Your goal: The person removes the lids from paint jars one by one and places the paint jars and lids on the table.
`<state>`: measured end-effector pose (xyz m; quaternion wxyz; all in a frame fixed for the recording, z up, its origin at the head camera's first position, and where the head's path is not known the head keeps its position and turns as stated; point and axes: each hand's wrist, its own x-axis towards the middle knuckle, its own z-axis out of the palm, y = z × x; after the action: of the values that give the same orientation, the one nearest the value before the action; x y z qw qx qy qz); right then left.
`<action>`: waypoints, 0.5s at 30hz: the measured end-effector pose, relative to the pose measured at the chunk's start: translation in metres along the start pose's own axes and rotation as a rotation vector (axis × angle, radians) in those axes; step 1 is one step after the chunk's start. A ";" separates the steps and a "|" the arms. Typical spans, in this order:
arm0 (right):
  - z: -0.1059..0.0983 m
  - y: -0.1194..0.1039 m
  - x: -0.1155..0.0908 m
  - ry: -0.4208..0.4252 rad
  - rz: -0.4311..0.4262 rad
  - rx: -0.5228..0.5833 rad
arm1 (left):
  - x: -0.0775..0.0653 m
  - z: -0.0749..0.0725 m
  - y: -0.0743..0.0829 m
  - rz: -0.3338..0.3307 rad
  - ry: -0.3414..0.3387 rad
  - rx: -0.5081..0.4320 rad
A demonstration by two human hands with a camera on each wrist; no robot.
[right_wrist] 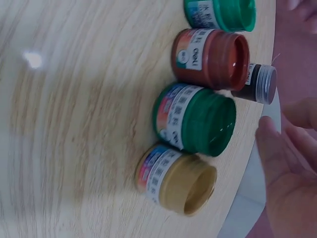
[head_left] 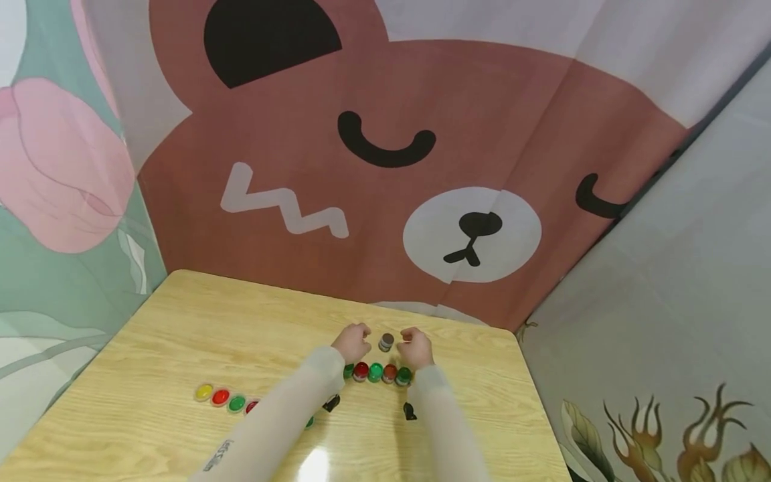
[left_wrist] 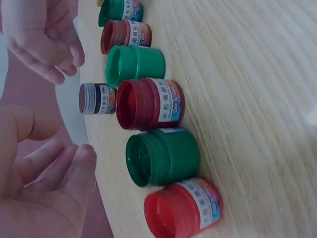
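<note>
A small dark brown paint jar [head_left: 386, 343] stands on the table between the two hands, with a clear ridged lid [right_wrist: 267, 85] on it in the right wrist view. Left of the jar, the left hand [head_left: 352, 343] has its fingers loosely bent around nothing. On the other side, the right hand [head_left: 417, 347] likewise holds nothing, its fingertips close to the jar. Nearer the body runs a row of lidless paint jars, among them a dark red jar [left_wrist: 148, 104], a bright green jar [left_wrist: 136, 65], a reddish-brown jar [right_wrist: 210, 59] and a dark green jar [right_wrist: 193, 119].
An ochre jar [right_wrist: 176, 181] ends the row on the right; a red jar [left_wrist: 183, 208] also stands in it. Round lids, including a yellow lid [head_left: 204, 392] and a red lid [head_left: 220, 397], lie at the left, partly covered by the left sleeve. A bear-print curtain [head_left: 385, 201] hangs behind the table [head_left: 150, 348].
</note>
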<state>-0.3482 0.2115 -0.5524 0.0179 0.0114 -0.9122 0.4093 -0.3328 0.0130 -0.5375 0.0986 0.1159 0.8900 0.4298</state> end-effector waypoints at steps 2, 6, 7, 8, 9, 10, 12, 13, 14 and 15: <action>0.000 -0.005 0.002 -0.008 0.022 -0.001 | 0.004 0.002 0.003 -0.009 -0.021 0.016; 0.001 -0.014 0.006 -0.024 0.071 0.011 | 0.012 0.005 0.009 -0.064 -0.069 0.008; 0.002 -0.016 0.007 -0.029 0.077 0.007 | 0.013 0.006 0.011 -0.079 -0.075 -0.008; 0.004 -0.017 0.008 -0.032 0.080 0.006 | 0.015 0.007 0.012 -0.093 -0.082 -0.020; 0.005 -0.019 0.009 -0.036 0.088 0.010 | 0.016 0.009 0.014 -0.105 -0.087 -0.033; 0.007 -0.020 0.009 -0.037 0.101 0.013 | 0.017 0.011 0.015 -0.112 -0.090 -0.042; 0.009 -0.022 0.009 -0.033 0.116 0.008 | 0.019 0.016 0.017 -0.121 -0.097 -0.075; 0.011 -0.022 0.009 -0.026 0.123 -0.001 | 0.020 0.018 0.017 -0.123 -0.098 -0.092; 0.012 -0.023 0.008 -0.022 0.136 0.002 | 0.022 0.021 0.016 -0.125 -0.099 -0.104; 0.013 -0.023 0.007 -0.021 0.149 0.005 | 0.023 0.023 0.015 -0.127 -0.101 -0.112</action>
<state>-0.3550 0.1864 -0.5438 -0.0222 -0.0520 -0.9095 0.4118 -0.3461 0.0461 -0.5415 0.1767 0.0749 0.8640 0.4654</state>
